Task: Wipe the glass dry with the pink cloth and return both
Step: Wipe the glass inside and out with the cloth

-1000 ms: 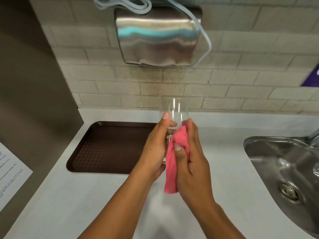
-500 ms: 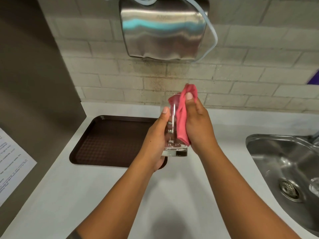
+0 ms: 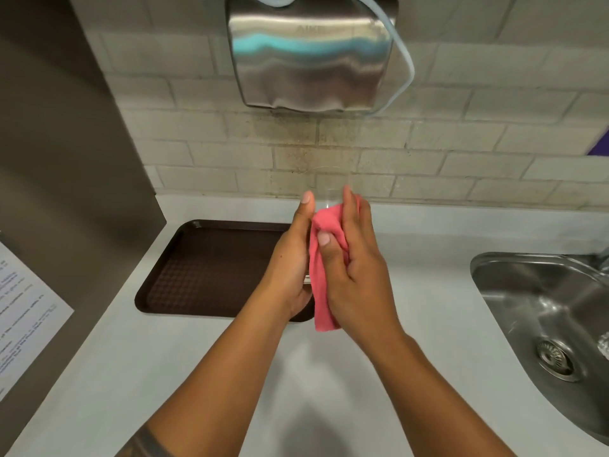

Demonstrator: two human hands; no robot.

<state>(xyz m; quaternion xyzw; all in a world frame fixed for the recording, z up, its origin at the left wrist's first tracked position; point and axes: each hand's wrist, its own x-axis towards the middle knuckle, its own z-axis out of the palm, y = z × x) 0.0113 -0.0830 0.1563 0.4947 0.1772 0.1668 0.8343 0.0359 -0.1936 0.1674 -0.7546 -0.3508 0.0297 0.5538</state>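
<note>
A clear drinking glass [image 3: 329, 184] is held upright above the counter, its rim showing faintly against the tiled wall. My left hand [image 3: 291, 262] grips it from the left side, thumb pointing up. My right hand [image 3: 354, 258] presses the pink cloth [image 3: 324, 275] against the glass's right and near side. The cloth hangs down below my palm. Most of the glass's body is hidden by both hands and the cloth.
A dark brown tray [image 3: 204, 268] lies on the white counter [image 3: 197, 374] behind my left hand. A steel sink [image 3: 543, 311] sits at the right. A metal hand dryer [image 3: 309, 54] hangs on the wall above. A grey panel with a paper notice [image 3: 23, 311] stands at the left.
My right hand with the cloth has slid down from the glass's rim to its lower body. My left hand keeps its grip on the glass.
</note>
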